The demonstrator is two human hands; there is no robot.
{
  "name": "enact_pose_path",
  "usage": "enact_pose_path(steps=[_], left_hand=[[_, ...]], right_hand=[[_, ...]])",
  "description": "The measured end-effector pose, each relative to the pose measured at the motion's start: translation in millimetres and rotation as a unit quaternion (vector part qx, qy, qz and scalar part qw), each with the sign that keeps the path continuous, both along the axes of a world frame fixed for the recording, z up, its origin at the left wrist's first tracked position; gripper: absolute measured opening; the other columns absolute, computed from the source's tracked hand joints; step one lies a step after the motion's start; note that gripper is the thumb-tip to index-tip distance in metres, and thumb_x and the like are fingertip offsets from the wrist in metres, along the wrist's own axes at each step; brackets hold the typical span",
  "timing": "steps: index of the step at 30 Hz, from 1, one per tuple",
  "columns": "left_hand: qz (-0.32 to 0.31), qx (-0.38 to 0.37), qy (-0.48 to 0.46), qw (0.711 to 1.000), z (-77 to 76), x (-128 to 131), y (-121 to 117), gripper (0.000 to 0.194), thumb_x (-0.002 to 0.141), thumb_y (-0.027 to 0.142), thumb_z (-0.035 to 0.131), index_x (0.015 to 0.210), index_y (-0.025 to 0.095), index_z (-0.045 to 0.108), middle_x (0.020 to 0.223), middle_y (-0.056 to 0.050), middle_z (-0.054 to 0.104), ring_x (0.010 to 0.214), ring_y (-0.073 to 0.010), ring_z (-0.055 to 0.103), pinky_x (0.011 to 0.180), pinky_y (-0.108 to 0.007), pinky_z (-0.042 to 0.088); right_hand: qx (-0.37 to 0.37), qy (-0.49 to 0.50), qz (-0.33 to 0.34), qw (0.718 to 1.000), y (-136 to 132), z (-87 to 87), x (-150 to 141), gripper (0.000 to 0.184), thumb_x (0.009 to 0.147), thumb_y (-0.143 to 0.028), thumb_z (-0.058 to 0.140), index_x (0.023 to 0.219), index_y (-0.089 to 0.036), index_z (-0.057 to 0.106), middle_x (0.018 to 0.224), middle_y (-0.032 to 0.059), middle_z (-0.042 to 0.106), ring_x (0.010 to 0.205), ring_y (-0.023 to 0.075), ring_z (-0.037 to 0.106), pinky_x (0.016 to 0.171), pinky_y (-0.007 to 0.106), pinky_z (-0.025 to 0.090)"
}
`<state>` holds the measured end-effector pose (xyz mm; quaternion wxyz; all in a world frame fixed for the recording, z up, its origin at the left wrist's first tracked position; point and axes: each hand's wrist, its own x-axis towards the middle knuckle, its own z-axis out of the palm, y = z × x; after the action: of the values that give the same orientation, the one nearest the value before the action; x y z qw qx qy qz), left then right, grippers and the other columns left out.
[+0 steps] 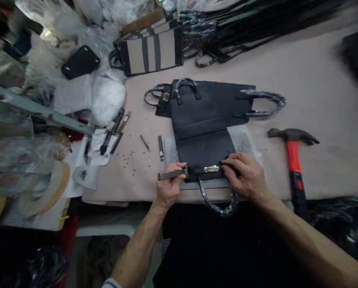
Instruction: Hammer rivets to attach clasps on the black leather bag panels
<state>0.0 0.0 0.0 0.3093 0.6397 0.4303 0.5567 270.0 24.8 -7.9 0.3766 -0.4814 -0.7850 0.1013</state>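
My left hand (168,186) is closed around a metal punch (171,175), a steel shank with a wider head lying against the left edge of a black leather bag panel (204,146). A narrow black strip with a shiny metal clasp (211,169) runs across the panel's lower end. At the right end of that strip, my right hand (243,174) pinches the panel, fingertips partly hidden. Below, a plastic-wrapped handle (219,208) hangs over the table edge. The panel lies on a pale slab (243,138), with more black handled pieces (236,100) behind it.
To the right lies a claw hammer (293,156) with a red and black handle. A flat metal tool (161,148), a thin rod (145,143) and tiny dark bits are at left. Striped bag pieces (151,52) stand at the back, beside plastic wrapping (107,96).
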Motion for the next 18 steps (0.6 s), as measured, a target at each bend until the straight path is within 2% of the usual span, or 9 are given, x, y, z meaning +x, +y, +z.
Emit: enact_pose_path(steps=[6,18], left_hand=[[-0.001,0.001,0.017,1.0,0.2,-1.6,-0.5,0.016,0.094,0.012,0.067,0.108,0.019,0.063,0.113,-0.01,0.072,0.109,-0.0231,0.072,0.101,-0.042,0.058],[0.008,0.026,0.027,0.999,0.0,2.2,3.0,0.018,0.093,0.011,0.069,0.108,0.018,0.063,0.112,-0.01,0.072,0.108,-0.0228,0.072,0.1,-0.041,0.059]], right_hand=[[0.005,-0.002,-0.002,1.0,0.8,2.1,-2.3,0.011,0.096,-0.022,0.061,0.097,-0.016,0.071,0.096,0.0097,0.066,0.089,0.025,0.062,0.078,0.041,0.05],[-0.009,0.002,-0.008,1.0,1.3,0.8,-2.0,0.013,0.096,-0.024,0.061,0.098,-0.017,0.072,0.096,0.0096,0.067,0.09,0.0253,0.062,0.079,0.041,0.049]])
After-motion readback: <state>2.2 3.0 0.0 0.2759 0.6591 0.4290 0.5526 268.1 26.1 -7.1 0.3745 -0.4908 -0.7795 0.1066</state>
